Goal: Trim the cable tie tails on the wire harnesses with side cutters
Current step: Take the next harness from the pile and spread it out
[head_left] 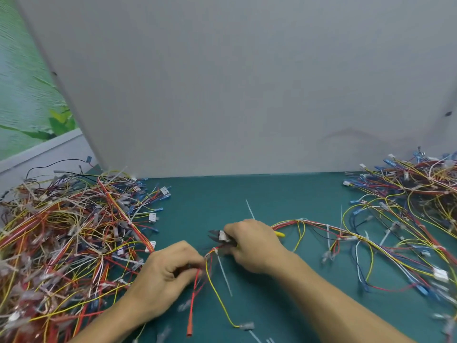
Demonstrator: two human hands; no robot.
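Harness [291, 222] lies mid-mat, near the front edge, running from the hands out toward the right edge. The tie tail [223, 273] to cut sticks out of it toward the front edge, between the two hands. Left hand [173, 268] has fingers curled, pinching the wires just left of the tie, probably to keep the bundle taut and the tail clear. Right hand [249, 243] is wrapped round the cutters [217, 235], knuckles up, wrist low over the mat [272, 194]. The nose points left, jaws look slightly parted, just behind the tie and not yet on the tail. A second tail [249, 209] stands up behind the right hand. Left pile [61, 231] sits at the mat's left edge and right pile [420, 189] in the back-right corner. Which pile is trimmed, cannot tell.
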